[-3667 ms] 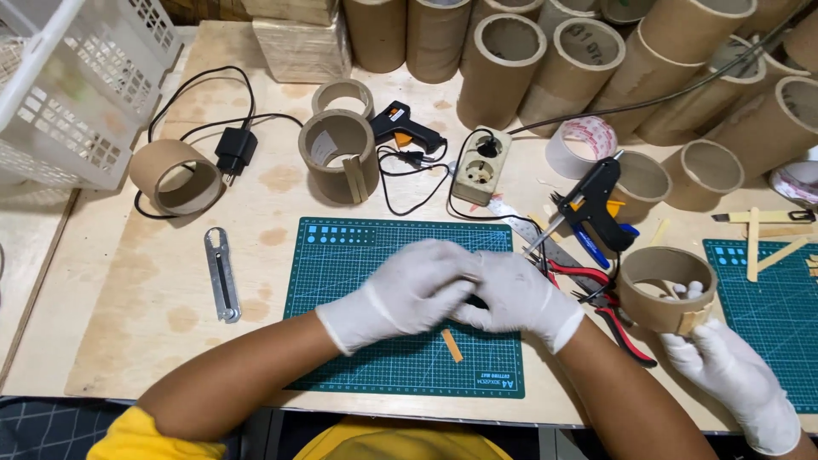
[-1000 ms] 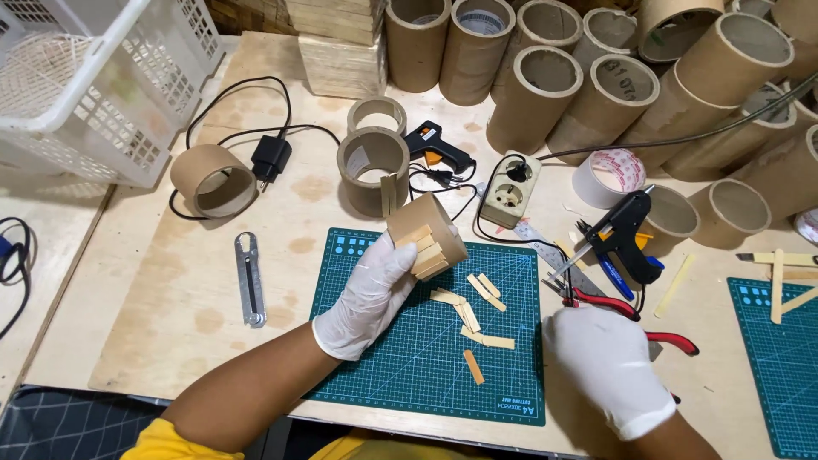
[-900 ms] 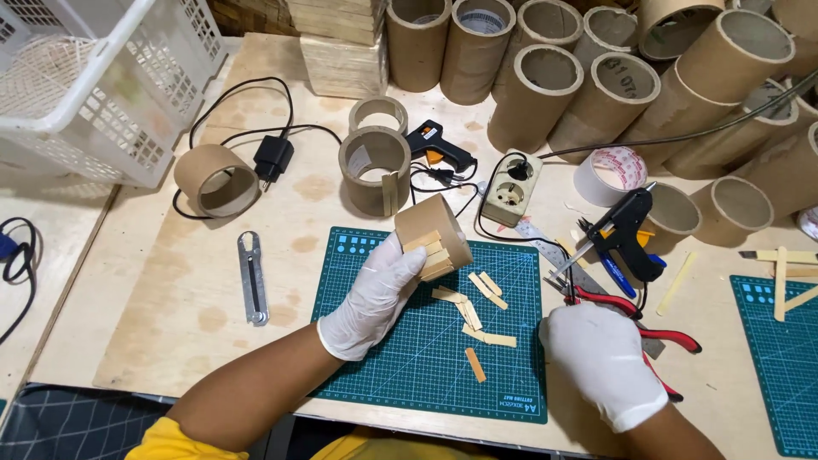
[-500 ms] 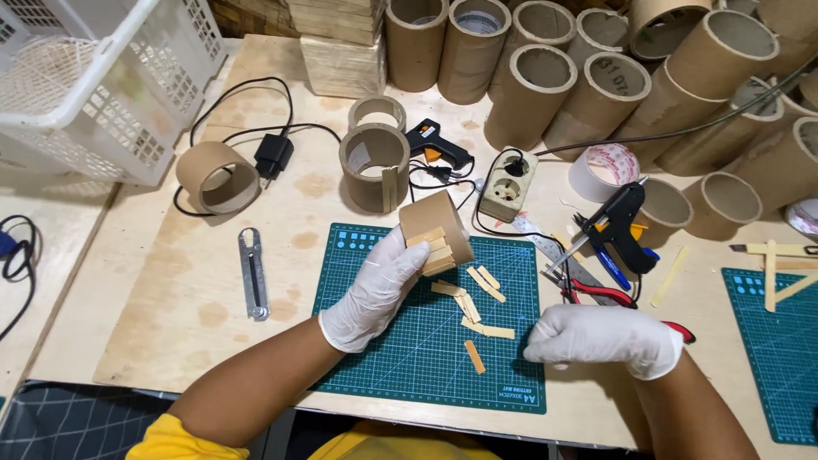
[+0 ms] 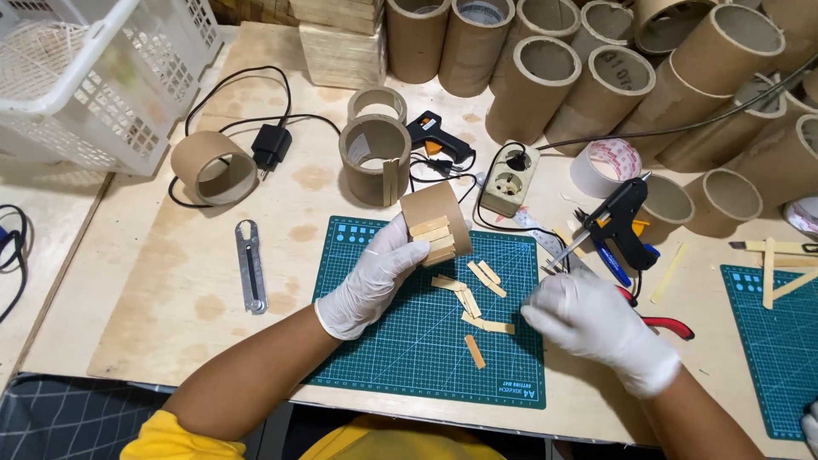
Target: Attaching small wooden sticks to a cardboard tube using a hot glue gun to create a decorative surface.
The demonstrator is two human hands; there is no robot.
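Working surface first: your desk [image 5: 170, 281] carries a green cutting mat [image 5: 426, 341], and the job sits over its upper edge, so keep the work above the mat, where a dropped piece stays easy to find. Your left hand [image 5: 371, 277] is closed around a short cardboard ring [image 5: 436, 223], held just above the mat with its outer wall turned up toward you; grip it by the bare cardboard and keep your fingers off the sticks already on it. Your right hand [image 5: 596, 328] rests at the right edge of the mat, fingers curled loosely with nothing visibly in them; it lies just beside the black glue gun [image 5: 622, 223] and the red-handled pliers [image 5: 660, 322]. In my judgement the sound way on is to take one stick at a time from the loose wooden sticks [image 5: 473, 294] scattered on the mat between your hands, and to lay it edge to edge with the last one, square to the rim. As to the ring itself: it is plain brown card, open at both ends, with a few pale flat sticks lying side by side across its outer face, close-set and roughly parallel, the rest of the wall bare. Whether they are firmly fixed cannot be told.
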